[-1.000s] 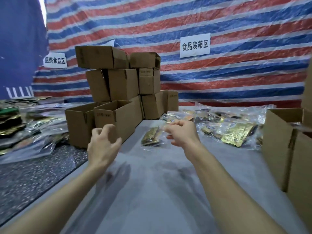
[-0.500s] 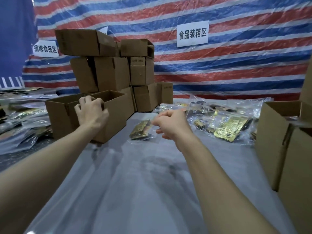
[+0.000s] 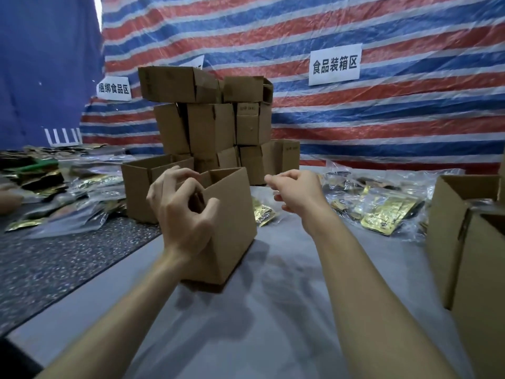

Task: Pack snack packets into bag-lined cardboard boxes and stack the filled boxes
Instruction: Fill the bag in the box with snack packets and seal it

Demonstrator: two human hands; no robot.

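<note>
My left hand [image 3: 180,212] grips the near rim of a small open cardboard box [image 3: 232,214], fingers curled over the edge and into the opening. The box stands on the grey table cover [image 3: 273,324] directly before me; no bag liner is visible in it. To the right of the box, my right hand [image 3: 297,192] hovers above the table with loosely curled fingers and holds nothing. Gold snack packets in clear bags [image 3: 388,214] lie behind and right of that hand. One more gold packet [image 3: 263,213] peeks out behind the box.
A second open box [image 3: 139,187] sits behind and left of the held one. Stacked cardboard boxes [image 3: 210,127] stand at the back against the striped tarp. Larger open boxes [image 3: 464,242] line the right edge. More bagged packets [image 3: 54,187] cover the dark surface at left.
My left hand reached the open box, took its rim and drew it toward me, away from its neighbour. My right hand stayed hovering in about the same place.
</note>
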